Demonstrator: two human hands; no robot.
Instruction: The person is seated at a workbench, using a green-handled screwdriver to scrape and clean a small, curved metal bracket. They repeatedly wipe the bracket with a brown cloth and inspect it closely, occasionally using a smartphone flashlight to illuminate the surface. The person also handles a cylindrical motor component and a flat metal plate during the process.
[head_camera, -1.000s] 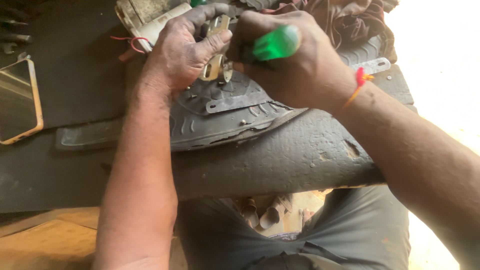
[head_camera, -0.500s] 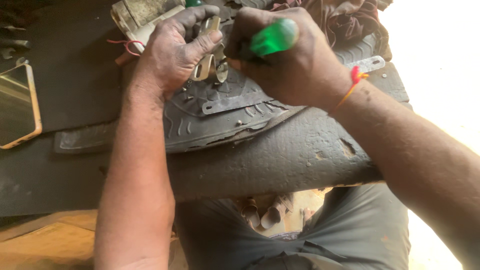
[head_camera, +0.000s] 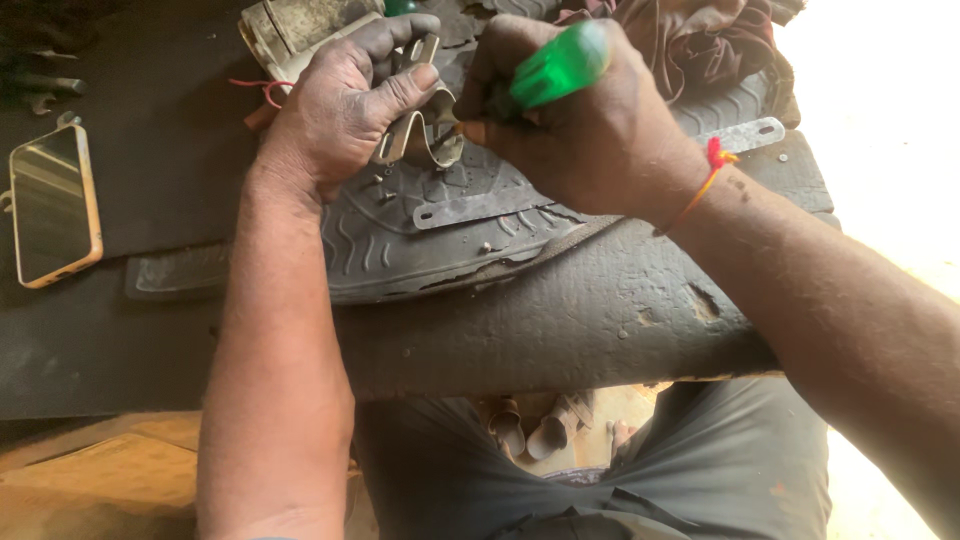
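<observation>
My left hand (head_camera: 345, 105) presses a bent grey metal bracket (head_camera: 425, 135) down onto a piece of dark tyre rubber (head_camera: 430, 245). My right hand (head_camera: 580, 130) is wrapped around a screwdriver with a green handle (head_camera: 555, 65); its tip points down at the bracket and is hidden behind my fingers. A red thread (head_camera: 715, 160) circles my right wrist. A flat metal strip with holes (head_camera: 490, 205) lies on the rubber just below both hands.
A phone in an orange case (head_camera: 50, 205) lies at the left on the dark bench (head_camera: 130, 340). A second metal strip (head_camera: 745, 135) sits at the right. A metal box (head_camera: 290, 25) and dark red cloth (head_camera: 690, 30) lie behind. My knees are below the bench edge.
Both hands have stayed on the bracket and screwdriver, shifting slightly right and down on the rubber. The green handle has tilted a little.
</observation>
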